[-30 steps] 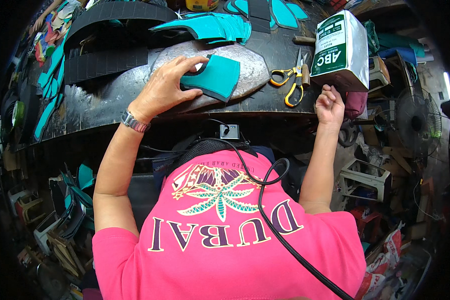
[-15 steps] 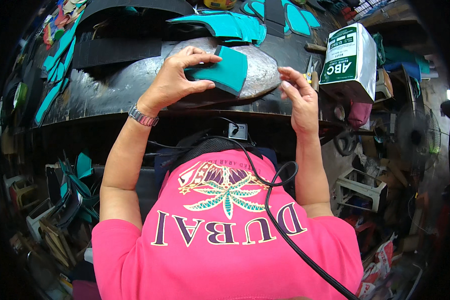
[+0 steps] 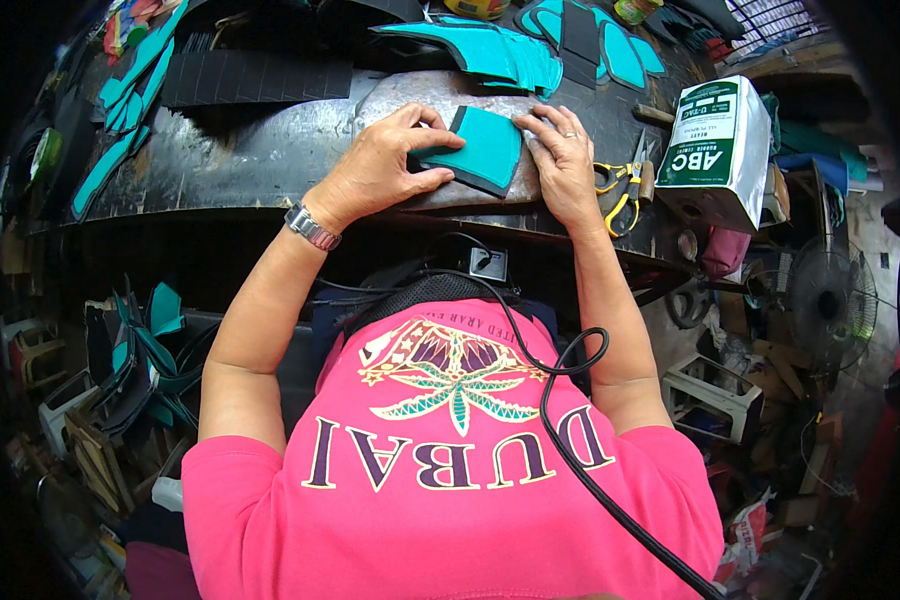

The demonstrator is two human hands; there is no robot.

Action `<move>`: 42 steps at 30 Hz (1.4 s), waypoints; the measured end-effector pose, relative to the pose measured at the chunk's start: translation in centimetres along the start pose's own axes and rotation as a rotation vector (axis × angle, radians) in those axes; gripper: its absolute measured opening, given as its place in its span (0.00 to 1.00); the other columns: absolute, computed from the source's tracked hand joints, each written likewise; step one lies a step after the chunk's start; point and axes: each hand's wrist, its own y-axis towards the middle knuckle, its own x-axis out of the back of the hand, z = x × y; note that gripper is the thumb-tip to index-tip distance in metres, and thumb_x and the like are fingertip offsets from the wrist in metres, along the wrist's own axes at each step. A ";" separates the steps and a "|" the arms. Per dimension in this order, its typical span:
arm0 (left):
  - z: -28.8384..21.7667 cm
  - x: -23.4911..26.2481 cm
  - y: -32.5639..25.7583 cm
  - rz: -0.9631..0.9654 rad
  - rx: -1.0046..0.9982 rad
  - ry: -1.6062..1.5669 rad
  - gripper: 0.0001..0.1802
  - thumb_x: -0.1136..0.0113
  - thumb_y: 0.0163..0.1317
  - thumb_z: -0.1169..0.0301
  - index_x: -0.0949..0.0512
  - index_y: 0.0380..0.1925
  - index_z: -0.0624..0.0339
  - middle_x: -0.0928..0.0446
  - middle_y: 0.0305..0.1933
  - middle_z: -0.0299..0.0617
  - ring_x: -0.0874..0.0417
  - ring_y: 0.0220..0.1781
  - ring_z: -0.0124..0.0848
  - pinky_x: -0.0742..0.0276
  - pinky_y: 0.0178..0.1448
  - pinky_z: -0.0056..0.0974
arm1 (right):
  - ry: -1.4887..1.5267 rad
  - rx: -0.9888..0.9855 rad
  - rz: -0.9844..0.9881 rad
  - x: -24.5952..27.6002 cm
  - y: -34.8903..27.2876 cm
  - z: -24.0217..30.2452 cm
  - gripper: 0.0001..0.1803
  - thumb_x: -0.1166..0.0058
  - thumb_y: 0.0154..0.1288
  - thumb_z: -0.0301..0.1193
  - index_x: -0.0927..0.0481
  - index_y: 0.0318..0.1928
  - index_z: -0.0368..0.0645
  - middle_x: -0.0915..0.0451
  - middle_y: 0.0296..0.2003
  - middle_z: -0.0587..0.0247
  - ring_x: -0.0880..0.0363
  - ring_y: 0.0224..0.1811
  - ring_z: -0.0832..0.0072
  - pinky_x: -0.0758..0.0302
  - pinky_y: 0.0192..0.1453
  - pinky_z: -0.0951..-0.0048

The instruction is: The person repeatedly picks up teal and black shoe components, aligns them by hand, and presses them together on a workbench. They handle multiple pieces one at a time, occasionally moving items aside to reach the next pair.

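Note:
Between the thumb and forefinger of my left hand (image 3: 398,155) is the left side of a teal fabric piece with a black border (image 3: 485,150). My left hand is closed on it, and a watch (image 3: 312,226) circles that wrist. The piece lies tilted over a worn grey slab (image 3: 400,95) at the bench's near edge. My right hand (image 3: 567,165) has curled fingers, its fingertips at the piece's upper right edge. Just right of that hand lie scissors with yellow and black handles (image 3: 622,195), blades pointing away.
A white and green rectangular can (image 3: 718,150) stands at the bench's right end. Teal cut pieces (image 3: 480,52) lie beyond my hands, more teal strips (image 3: 120,160) at the left. A black strip (image 3: 255,78) rests on the bench (image 3: 210,170). A black cable (image 3: 570,445) crosses my shirt.
My right hand has moved left to the edge of the teal piece, from a spot apart from it. The view has shifted, so the scissors' handles now show.

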 end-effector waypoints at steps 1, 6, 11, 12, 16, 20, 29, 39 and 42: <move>0.0 0.0 0.0 -0.004 -0.004 0.004 0.20 0.25 0.55 0.69 0.14 0.49 0.53 0.22 0.49 0.42 0.20 0.54 0.39 0.22 0.60 0.41 | -0.016 -0.004 0.002 0.0 0.0 0.0 0.18 0.47 0.70 0.28 0.14 0.55 0.59 0.23 0.64 0.61 0.37 0.73 0.52 0.48 0.74 0.42; 0.0 -0.2 -0.1 -0.019 -0.008 0.027 0.20 0.25 0.55 0.69 0.14 0.50 0.53 0.22 0.49 0.42 0.20 0.54 0.39 0.22 0.60 0.41 | -0.012 -0.036 0.029 0.3 -0.5 0.7 0.18 0.47 0.71 0.29 0.15 0.57 0.61 0.25 0.65 0.61 0.40 0.76 0.52 0.53 0.75 0.34; 0.0 -0.2 -0.1 -0.024 -0.014 0.028 0.20 0.25 0.55 0.69 0.14 0.50 0.53 0.22 0.49 0.42 0.20 0.54 0.40 0.22 0.60 0.40 | -0.074 -0.006 0.041 1.0 -3.4 2.6 0.18 0.44 0.70 0.36 0.15 0.59 0.59 0.26 0.66 0.58 0.44 0.78 0.50 0.58 0.75 0.27; 0.1 -0.2 -0.1 -0.023 -0.011 0.023 0.20 0.25 0.55 0.69 0.14 0.50 0.53 0.22 0.49 0.42 0.19 0.53 0.39 0.22 0.60 0.40 | -0.055 -0.015 0.060 1.2 -4.0 3.0 0.20 0.42 0.69 0.40 0.16 0.60 0.58 0.27 0.68 0.56 0.46 0.79 0.49 0.60 0.76 0.27; 0.0 -0.2 -0.1 -0.022 0.000 0.017 0.20 0.25 0.54 0.69 0.14 0.50 0.54 0.22 0.49 0.42 0.19 0.53 0.39 0.22 0.59 0.40 | -0.093 0.023 0.093 1.5 -6.7 4.7 0.25 0.41 0.69 0.46 0.18 0.63 0.55 0.33 0.73 0.57 0.52 0.81 0.50 0.64 0.76 0.28; 0.0 -0.2 -0.1 -0.018 0.009 0.032 0.21 0.25 0.54 0.69 0.14 0.50 0.54 0.22 0.49 0.42 0.19 0.53 0.39 0.21 0.58 0.40 | -0.021 0.036 0.116 1.7 -8.1 5.9 0.23 0.42 0.70 0.49 0.16 0.60 0.57 0.34 0.74 0.59 0.52 0.82 0.53 0.67 0.77 0.30; -0.1 -0.2 -0.1 -0.015 0.003 0.055 0.20 0.25 0.56 0.68 0.13 0.50 0.52 0.22 0.49 0.42 0.19 0.53 0.39 0.21 0.59 0.40 | -0.067 -0.071 0.040 1.1 -2.0 2.4 0.23 0.52 0.75 0.53 0.17 0.61 0.59 0.33 0.73 0.55 0.51 0.81 0.50 0.64 0.77 0.27; -0.2 -0.2 -0.1 -0.019 0.000 0.029 0.20 0.25 0.55 0.68 0.13 0.49 0.53 0.22 0.49 0.42 0.19 0.53 0.39 0.21 0.59 0.40 | -0.174 -0.083 0.183 1.1 -2.5 1.7 0.25 0.55 0.76 0.54 0.24 0.69 0.69 0.39 0.77 0.56 0.56 0.83 0.51 0.68 0.77 0.27; -0.1 -0.2 -0.1 -0.026 -0.005 0.038 0.19 0.25 0.55 0.68 0.13 0.49 0.53 0.21 0.48 0.42 0.18 0.52 0.39 0.20 0.58 0.40 | -0.147 -0.063 0.212 2.0 -4.1 2.2 0.24 0.55 0.76 0.53 0.24 0.68 0.70 0.39 0.76 0.55 0.55 0.82 0.49 0.68 0.76 0.26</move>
